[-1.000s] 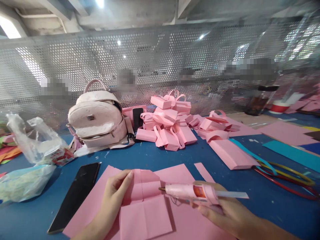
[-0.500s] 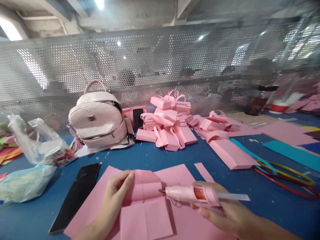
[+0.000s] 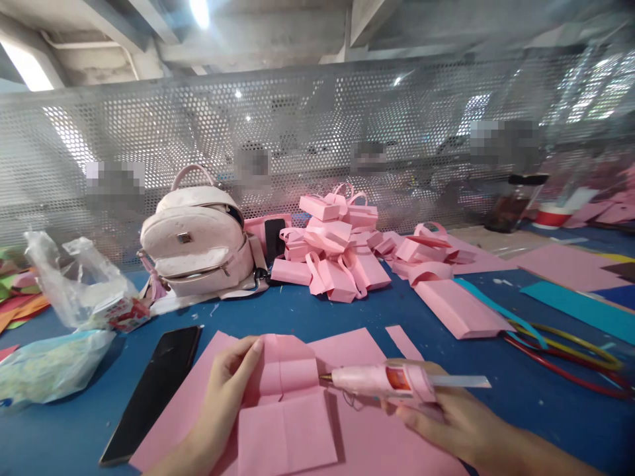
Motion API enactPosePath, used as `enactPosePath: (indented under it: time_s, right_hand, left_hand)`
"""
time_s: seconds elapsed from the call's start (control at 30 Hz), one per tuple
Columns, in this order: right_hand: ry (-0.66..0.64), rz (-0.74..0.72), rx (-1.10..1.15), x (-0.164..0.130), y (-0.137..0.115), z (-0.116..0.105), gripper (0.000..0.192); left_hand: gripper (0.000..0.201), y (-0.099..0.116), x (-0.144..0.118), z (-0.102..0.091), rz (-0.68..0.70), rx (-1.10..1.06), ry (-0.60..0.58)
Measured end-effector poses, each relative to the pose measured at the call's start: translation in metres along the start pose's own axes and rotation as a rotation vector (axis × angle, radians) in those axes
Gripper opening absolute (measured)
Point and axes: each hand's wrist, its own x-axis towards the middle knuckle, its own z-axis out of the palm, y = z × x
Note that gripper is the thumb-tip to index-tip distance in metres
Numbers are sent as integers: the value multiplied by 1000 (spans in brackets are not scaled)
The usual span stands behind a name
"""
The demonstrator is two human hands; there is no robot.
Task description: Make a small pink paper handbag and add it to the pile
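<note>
Glue gun (image 3: 387, 382) is gripped in the right hand (image 3: 451, 416), fingers closed round it, a translucent glue stick (image 3: 461, 381) protruding from the rear. Its nozzle (image 3: 326, 377) points at the right edge of the folded paper (image 3: 288, 436); contact cannot be confirmed from this angle. The left hand (image 3: 229, 377) pinches the paper's upper left side between thumb and fingers, leaving no gap. The folded paper lies on a pink sheet (image 3: 387, 436) before the person, on the blue tabletop (image 3: 258, 311). Risks, as judged: a slip of the nozzle could smear adhesive onto the sheet beneath; a loosened left pinch could let the raised flap (image 3: 292, 373) spring out of line; fingers straying to a hot tip could burn. Containers: a backpack (image 3: 198, 228), top gaping, interior dark; a blue-tinted plastic bag (image 3: 52, 367) holding pale yellowish matter; a lidded jar (image 3: 510, 206), contents dark.
</note>
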Motion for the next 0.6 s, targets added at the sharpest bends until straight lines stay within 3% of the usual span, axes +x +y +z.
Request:
enactPosePath:
  time_s: [0.27,0.47,0.6]
  right_hand:
    - [45,28,-6,-4,3,0,44]
    - [23,-2,116,2,4,-2,50]
    - [107,-27,-11,14,12,-11,51]
  left_hand:
    - [36,1,0,0,4,19,-3]
    - [39,5,-1,2,4,-2,-38]
    - [40,4,-1,1,20,-18,-54]
